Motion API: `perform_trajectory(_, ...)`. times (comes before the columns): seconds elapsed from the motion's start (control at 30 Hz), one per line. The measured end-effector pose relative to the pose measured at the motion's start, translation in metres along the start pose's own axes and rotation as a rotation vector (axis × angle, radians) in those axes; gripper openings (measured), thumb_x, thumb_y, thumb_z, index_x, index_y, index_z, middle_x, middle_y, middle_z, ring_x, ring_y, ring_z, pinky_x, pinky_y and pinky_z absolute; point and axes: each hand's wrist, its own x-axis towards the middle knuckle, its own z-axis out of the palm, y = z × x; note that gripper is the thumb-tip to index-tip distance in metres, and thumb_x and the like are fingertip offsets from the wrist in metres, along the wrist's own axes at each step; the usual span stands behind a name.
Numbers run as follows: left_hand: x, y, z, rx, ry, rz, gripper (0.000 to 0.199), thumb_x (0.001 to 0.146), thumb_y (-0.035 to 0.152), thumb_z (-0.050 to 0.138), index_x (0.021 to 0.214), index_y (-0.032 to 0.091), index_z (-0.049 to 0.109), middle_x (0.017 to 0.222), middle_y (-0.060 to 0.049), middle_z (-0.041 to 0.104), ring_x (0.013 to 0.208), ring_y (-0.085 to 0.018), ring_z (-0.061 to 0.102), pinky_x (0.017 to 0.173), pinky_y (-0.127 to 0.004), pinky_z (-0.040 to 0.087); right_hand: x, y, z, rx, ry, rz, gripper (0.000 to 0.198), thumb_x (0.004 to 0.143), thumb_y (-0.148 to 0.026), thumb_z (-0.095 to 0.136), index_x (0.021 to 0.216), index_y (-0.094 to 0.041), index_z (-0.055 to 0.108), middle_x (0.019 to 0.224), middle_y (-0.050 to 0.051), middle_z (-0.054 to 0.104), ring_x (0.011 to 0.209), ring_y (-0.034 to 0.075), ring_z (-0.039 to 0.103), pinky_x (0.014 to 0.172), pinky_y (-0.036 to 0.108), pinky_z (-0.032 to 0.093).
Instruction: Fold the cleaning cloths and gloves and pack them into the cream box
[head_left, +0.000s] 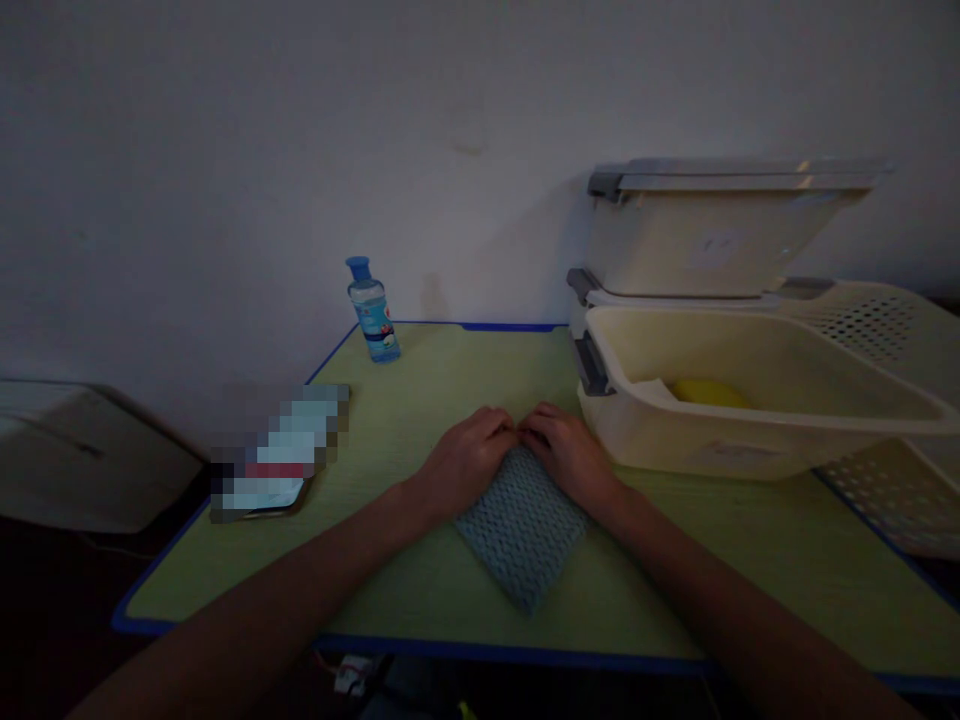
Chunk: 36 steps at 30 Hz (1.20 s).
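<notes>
A grey-blue textured cloth (525, 525) lies on the table in front of me, one corner pointing toward my body. At its far corner my left hand (471, 455) has its fingers curled and pinched on the fabric. My right hand (566, 455) meets it there, fingers also closed on the same far corner. The two hands' fingertips nearly touch, and they hide that end of the cloth. The cloth's near corner rests near the table's front edge.
The light green table (420, 610) has a blue rim. A blue bottle (375, 315) stands at the back left, near a pixelated flat object (289, 450). On the right, an open cream bin (697, 440) holds something yellow (709, 392); a lidded bin (690, 240) stands behind.
</notes>
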Motion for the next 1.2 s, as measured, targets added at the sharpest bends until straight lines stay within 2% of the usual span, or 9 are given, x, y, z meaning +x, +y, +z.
perform_trajectory(0.1, -0.002, 0.012, 0.0, -0.046, -0.082, 0.045, 0.019, 0.088, 0.019, 0.043, 0.096, 0.01, 0.058, 0.099, -0.009, 0.056, 0.096, -0.019, 0.051, 0.09, -0.032, 0.044, 0.0, 0.003, 0.0, -0.021, 0.012, 0.024, 0.012, 0.082, -0.012, 0.052, 0.074, -0.014, 0.061, 0.075, 0.004, 0.059, 0.073, 0.017, 0.057, 0.066, 0.027, 0.041)
perform_trajectory(0.23, -0.004, 0.022, 0.001, 0.001, -0.181, 0.039, 0.038, 0.087, 0.027, 0.046, 0.117, 0.004, 0.047, 0.115, -0.014, 0.051, 0.11, -0.024, 0.046, 0.098, -0.036, 0.04, -0.002, 0.005, 0.0, 0.012, 0.11, -0.035, 0.015, 0.082, -0.007, 0.047, 0.081, -0.013, 0.06, 0.08, 0.006, 0.059, 0.076, 0.017, 0.057, 0.067, 0.028, 0.044)
perform_trajectory(0.33, -0.003, 0.018, 0.003, 0.041, -0.234, 0.064, 0.038, 0.088, 0.032, 0.042, 0.115, 0.006, 0.048, 0.115, -0.015, 0.051, 0.112, -0.024, 0.046, 0.098, -0.038, 0.039, -0.005, 0.003, -0.001, 0.083, 0.263, -0.198, 0.018, 0.083, -0.006, 0.043, 0.085, -0.015, 0.059, 0.084, 0.007, 0.057, 0.076, 0.016, 0.056, 0.068, 0.027, 0.045)
perform_trajectory(0.4, -0.002, 0.01, 0.005, 0.044, -0.262, 0.095, 0.034, 0.089, 0.033, 0.039, 0.11, 0.009, 0.052, 0.119, -0.014, 0.051, 0.118, -0.023, 0.043, 0.101, -0.037, 0.036, -0.007, 0.0, -0.002, 0.16, 0.278, -0.335, 0.017, 0.083, -0.007, 0.043, 0.084, -0.015, 0.058, 0.084, 0.006, 0.056, 0.078, 0.015, 0.054, 0.07, 0.027, 0.046)
perform_trajectory(0.5, -0.001, -0.006, 0.005, 0.073, -0.298, 0.108, 0.037, 0.091, 0.03, 0.033, 0.119, 0.01, 0.046, 0.135, -0.013, 0.041, 0.13, -0.021, 0.03, 0.108, -0.036, 0.025, -0.01, -0.003, -0.003, 0.222, 0.104, -0.487, 0.015, 0.084, -0.008, 0.044, 0.082, -0.016, 0.056, 0.084, 0.006, 0.056, 0.081, 0.016, 0.054, 0.073, 0.028, 0.046)
perform_trajectory(0.63, 0.0, -0.022, 0.002, 0.153, -0.392, 0.052, 0.049, 0.092, 0.033, 0.029, 0.134, 0.008, 0.028, 0.145, -0.015, 0.023, 0.134, -0.022, 0.021, 0.108, -0.037, 0.021, -0.011, -0.006, 0.0, 0.204, -0.063, -0.456, 0.012, 0.084, -0.009, 0.045, 0.082, -0.016, 0.053, 0.086, 0.005, 0.056, 0.083, 0.016, 0.053, 0.077, 0.029, 0.046)
perform_trajectory(0.8, 0.001, -0.027, -0.002, 0.175, -0.428, -0.023, 0.052, 0.093, 0.035, 0.022, 0.138, 0.009, 0.02, 0.147, -0.012, 0.019, 0.136, -0.019, 0.016, 0.109, -0.035, 0.017, -0.016, -0.014, 0.001, 0.146, -0.029, -0.412, 0.006, 0.082, -0.014, 0.052, 0.087, -0.016, 0.054, 0.094, 0.008, 0.055, 0.091, 0.018, 0.051, 0.08, 0.033, 0.045)
perform_trajectory(1.0, 0.002, -0.027, -0.005, 0.196, -0.46, -0.032, 0.056, 0.09, 0.038, 0.032, 0.139, 0.015, 0.018, 0.148, -0.01, 0.015, 0.136, -0.024, 0.014, 0.108, -0.039, 0.017, -0.018, -0.027, -0.001, 0.132, -0.316, -0.572, 0.011, 0.087, -0.018, 0.047, 0.081, -0.017, 0.056, 0.084, 0.003, 0.059, 0.081, 0.014, 0.054, 0.075, 0.026, 0.042)
perform_trajectory(1.2, 0.002, -0.025, -0.004, 0.175, -0.426, -0.084, 0.061, 0.089, 0.052, 0.026, 0.139, 0.017, 0.02, 0.147, -0.009, 0.017, 0.135, -0.025, 0.016, 0.107, -0.042, 0.018, -0.028, -0.036, -0.003, 0.127, -0.42, -0.669, 0.011, 0.085, -0.023, 0.051, 0.076, -0.018, 0.055, 0.074, -0.002, 0.058, 0.068, 0.011, 0.053, 0.062, 0.023, 0.037)
